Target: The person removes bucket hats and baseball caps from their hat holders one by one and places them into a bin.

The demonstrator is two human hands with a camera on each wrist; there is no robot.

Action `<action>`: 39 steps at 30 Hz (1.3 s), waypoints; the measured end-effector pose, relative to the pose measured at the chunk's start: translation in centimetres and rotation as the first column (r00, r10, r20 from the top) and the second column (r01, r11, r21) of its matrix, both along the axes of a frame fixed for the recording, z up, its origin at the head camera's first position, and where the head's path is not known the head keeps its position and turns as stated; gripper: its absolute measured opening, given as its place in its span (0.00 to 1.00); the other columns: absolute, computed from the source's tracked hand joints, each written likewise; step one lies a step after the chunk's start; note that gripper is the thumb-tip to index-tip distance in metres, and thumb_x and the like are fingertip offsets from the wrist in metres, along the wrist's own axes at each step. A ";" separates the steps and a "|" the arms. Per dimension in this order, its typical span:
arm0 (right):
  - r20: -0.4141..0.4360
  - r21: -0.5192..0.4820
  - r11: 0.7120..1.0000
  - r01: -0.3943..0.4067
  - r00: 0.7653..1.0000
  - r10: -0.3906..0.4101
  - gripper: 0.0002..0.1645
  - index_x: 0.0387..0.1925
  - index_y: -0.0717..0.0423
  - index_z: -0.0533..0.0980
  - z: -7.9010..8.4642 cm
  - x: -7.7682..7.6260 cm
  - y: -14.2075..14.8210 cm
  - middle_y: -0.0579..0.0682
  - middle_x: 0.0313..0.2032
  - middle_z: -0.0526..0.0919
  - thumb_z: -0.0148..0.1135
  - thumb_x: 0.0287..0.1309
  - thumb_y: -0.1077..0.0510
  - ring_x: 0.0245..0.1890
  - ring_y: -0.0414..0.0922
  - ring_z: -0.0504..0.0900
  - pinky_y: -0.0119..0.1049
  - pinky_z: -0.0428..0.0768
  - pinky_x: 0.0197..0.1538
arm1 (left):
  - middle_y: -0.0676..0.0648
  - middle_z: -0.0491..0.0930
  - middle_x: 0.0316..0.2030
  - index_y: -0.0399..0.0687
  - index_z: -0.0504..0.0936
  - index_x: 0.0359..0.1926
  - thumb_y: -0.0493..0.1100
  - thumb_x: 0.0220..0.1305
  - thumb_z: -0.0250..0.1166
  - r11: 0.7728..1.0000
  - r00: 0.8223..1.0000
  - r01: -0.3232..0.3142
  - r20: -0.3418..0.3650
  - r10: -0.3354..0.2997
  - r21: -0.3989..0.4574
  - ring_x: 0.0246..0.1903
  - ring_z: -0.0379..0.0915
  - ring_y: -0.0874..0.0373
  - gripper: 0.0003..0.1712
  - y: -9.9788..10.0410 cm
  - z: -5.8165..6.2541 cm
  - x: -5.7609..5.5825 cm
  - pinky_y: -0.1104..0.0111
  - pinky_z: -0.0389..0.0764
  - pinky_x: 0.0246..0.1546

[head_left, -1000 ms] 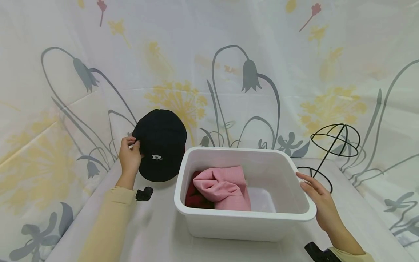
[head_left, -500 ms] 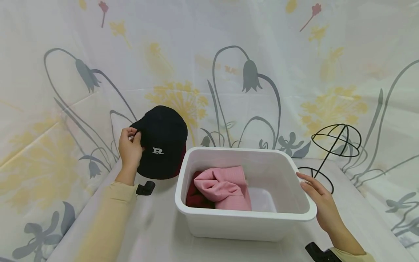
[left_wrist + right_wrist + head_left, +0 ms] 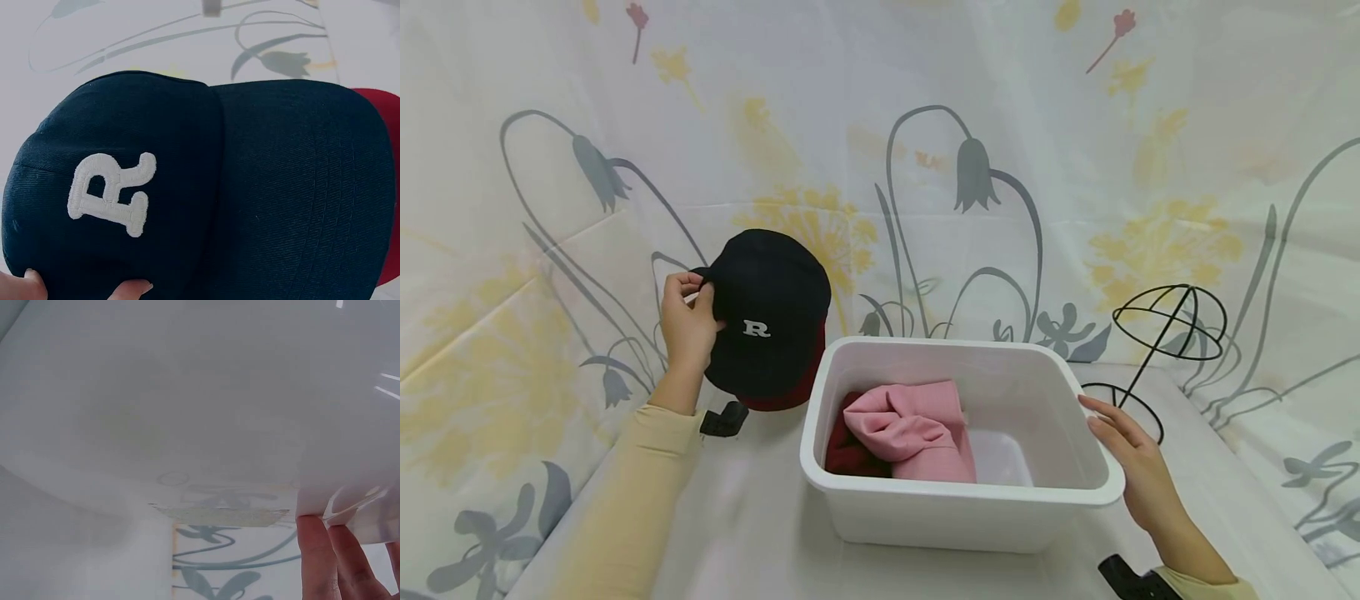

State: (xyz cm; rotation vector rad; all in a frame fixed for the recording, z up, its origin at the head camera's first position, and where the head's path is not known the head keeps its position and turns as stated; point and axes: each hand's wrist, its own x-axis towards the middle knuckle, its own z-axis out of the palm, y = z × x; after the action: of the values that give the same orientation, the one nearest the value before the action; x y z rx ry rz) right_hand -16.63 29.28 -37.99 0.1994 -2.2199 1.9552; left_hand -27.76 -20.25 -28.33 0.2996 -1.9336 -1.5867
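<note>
In the head view a dark baseball cap [image 3: 767, 308] with a white letter R on its front stands tilted at the left of the white tub [image 3: 970, 493]. My left hand [image 3: 688, 333] pinches its left edge between thumb and fingers. The left wrist view shows the dark crown and brim close up, with my fingertips [image 3: 130, 289] at the crown's lower edge. Something red [image 3: 392, 134] shows past the brim. At the tub's right rim rests my right hand [image 3: 1138, 467], with its fingers [image 3: 317, 550] fairly straight against the plastic.
Inside the tub lie a folded pink cloth or cap [image 3: 917, 429] and a dark red piece [image 3: 857, 450]. Behind the right hand stands a black wire hat stand [image 3: 1168, 325]. A flower-printed sheet [image 3: 880, 167] hangs behind the white table [image 3: 760, 517].
The left hand has raised and turned the dark cap, shifting slightly left, so its letter R faces me more and more red shows below it. The right hand and tub have stayed put.
</note>
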 end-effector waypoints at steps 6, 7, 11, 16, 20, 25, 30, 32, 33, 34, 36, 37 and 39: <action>-0.002 -0.001 1.000 -0.006 1.000 0.006 0.21 0.61 0.49 0.70 0.0 0.0 0.0 0.40 0.44 0.76 0.48 0.68 0.58 0.39 0.36 0.78 0.32 0.79 0.34 | 0.52 0.63 0.44 0.51 0.67 0.43 0.44 0.69 0.51 0.998 1.000 0.028 -0.014 -0.027 0.048 0.41 0.65 0.60 0.05 0.0 1.4 0.5 0.75 0.78 0.21; -0.001 -0.003 1.000 -0.006 1.000 0.006 0.21 0.61 0.49 0.70 0.0 0.0 0.0 0.40 0.44 0.76 0.48 0.68 0.58 0.39 0.36 0.78 0.32 0.79 0.34 | 0.52 0.63 0.44 0.51 0.67 0.43 0.44 0.69 0.51 0.998 0.999 0.034 -0.018 -0.033 0.050 0.41 0.65 0.60 0.05 0.0 1.6 0.6 0.75 0.78 0.21; 0.000 -0.002 1.000 -0.002 1.000 0.002 0.21 0.61 0.48 0.70 0.0 0.0 0.0 0.40 0.44 0.76 0.48 0.68 0.58 0.39 0.36 0.78 0.32 0.79 0.34 | 0.53 0.63 0.43 0.53 0.67 0.43 0.44 0.69 0.52 0.998 0.998 0.046 -0.038 -0.044 0.041 0.41 0.66 0.60 0.04 0.1 2.4 0.9 0.76 0.78 0.21; -0.003 0.007 1.000 0.000 1.000 0.000 0.21 0.61 0.49 0.69 0.0 -0.1 0.0 0.40 0.44 0.76 0.48 0.68 0.58 0.39 0.36 0.78 0.32 0.79 0.34 | 0.54 0.63 0.42 0.52 0.67 0.43 0.44 0.69 0.52 0.998 0.996 0.058 -0.066 -0.057 0.011 0.40 0.67 0.61 0.05 0.4 3.3 1.6 0.77 0.78 0.22; 0.003 0.007 1.000 0.005 1.000 -0.005 0.21 0.61 0.48 0.70 -0.1 -0.1 0.1 0.39 0.43 0.76 0.49 0.68 0.57 0.39 0.36 0.78 0.32 0.79 0.34 | 0.54 0.63 0.41 0.52 0.67 0.43 0.44 0.69 0.52 0.996 0.994 0.084 -0.069 -0.085 -0.016 0.39 0.67 0.61 0.05 0.9 4.1 2.4 0.76 0.78 0.23; 0.008 0.005 1.000 0.008 1.000 -0.008 0.21 0.60 0.48 0.70 -0.1 -0.1 0.1 0.39 0.43 0.76 0.49 0.68 0.57 0.39 0.36 0.77 0.32 0.79 0.34 | 0.53 0.63 0.42 0.53 0.66 0.42 0.44 0.69 0.52 0.989 0.984 0.144 -0.096 -0.147 -0.038 0.39 0.68 0.60 0.04 1.7 5.0 3.2 0.75 0.79 0.26; 0.007 0.000 1.000 0.008 1.000 -0.008 0.20 0.60 0.48 0.70 -0.1 0.0 0.1 0.39 0.43 0.77 0.49 0.68 0.57 0.39 0.36 0.77 0.32 0.79 0.34 | 0.52 0.64 0.43 0.53 0.66 0.42 0.43 0.69 0.52 0.974 0.967 0.221 -0.119 -0.226 -0.054 0.41 0.71 0.58 0.04 2.8 5.8 4.1 0.69 0.81 0.31; 0.004 -0.002 1.000 0.005 1.000 -0.005 0.20 0.60 0.48 0.70 0.0 0.0 0.1 0.39 0.43 0.77 0.49 0.68 0.57 0.39 0.36 0.77 0.32 0.79 0.34 | 0.51 0.64 0.44 0.52 0.66 0.43 0.43 0.69 0.52 0.966 0.959 0.251 -0.122 -0.257 -0.059 0.42 0.71 0.57 0.04 3.3 6.1 4.5 0.64 0.81 0.34; 0.003 -0.004 1.000 0.003 1.000 -0.003 0.20 0.60 0.48 0.70 0.0 0.0 0.0 0.39 0.43 0.77 0.49 0.68 0.58 0.39 0.36 0.77 0.32 0.79 0.34 | 0.51 0.64 0.44 0.52 0.66 0.43 0.43 0.69 0.52 0.962 0.955 0.264 -0.122 -0.271 -0.065 0.42 0.71 0.57 0.04 3.6 6.2 4.7 0.62 0.81 0.36; 0.002 -0.005 1.000 0.002 1.000 -0.002 0.20 0.60 0.48 0.70 0.0 0.0 0.0 0.39 0.43 0.76 0.49 0.68 0.58 0.39 0.36 0.77 0.32 0.79 0.34 | 0.50 0.64 0.44 0.51 0.66 0.43 0.43 0.69 0.52 0.958 0.950 0.279 -0.125 -0.285 -0.070 0.43 0.72 0.56 0.05 3.8 6.3 4.8 0.61 0.81 0.36; 0.001 -0.010 1.000 -0.001 1.000 0.001 0.20 0.60 0.48 0.70 0.0 0.0 0.0 0.39 0.43 0.76 0.49 0.68 0.58 0.39 0.36 0.77 0.32 0.79 0.34 | 0.49 0.64 0.45 0.50 0.65 0.43 0.43 0.70 0.51 0.949 0.941 0.305 -0.128 -0.313 -0.079 0.44 0.72 0.56 0.05 4.2 6.6 5.2 0.59 0.81 0.37; 0.002 -0.011 1.000 -0.002 1.000 0.002 0.20 0.60 0.48 0.70 0.0 0.0 0.0 0.39 0.43 0.76 0.49 0.68 0.58 0.39 0.36 0.77 0.32 0.79 0.34 | 0.48 0.64 0.46 0.49 0.65 0.44 0.43 0.70 0.51 0.944 0.936 0.318 -0.133 -0.327 -0.083 0.44 0.72 0.55 0.05 4.5 6.7 5.3 0.60 0.81 0.37; 0.002 -0.014 1.000 -0.004 1.000 0.004 0.20 0.60 0.48 0.70 -0.1 0.0 0.0 0.39 0.43 0.77 0.49 0.68 0.58 0.39 0.36 0.77 0.32 0.79 0.34 | 0.48 0.63 0.47 0.47 0.65 0.44 0.43 0.70 0.51 0.934 0.925 0.344 -0.138 -0.354 -0.090 0.45 0.72 0.56 0.06 5.0 6.8 5.6 0.62 0.81 0.36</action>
State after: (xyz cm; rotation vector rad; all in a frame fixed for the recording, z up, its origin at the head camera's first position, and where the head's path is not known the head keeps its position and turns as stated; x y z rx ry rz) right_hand -16.64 29.28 -38.05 0.2006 -2.2075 1.9738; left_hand -22.11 -15.28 -21.52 -0.2033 -1.9912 -1.7063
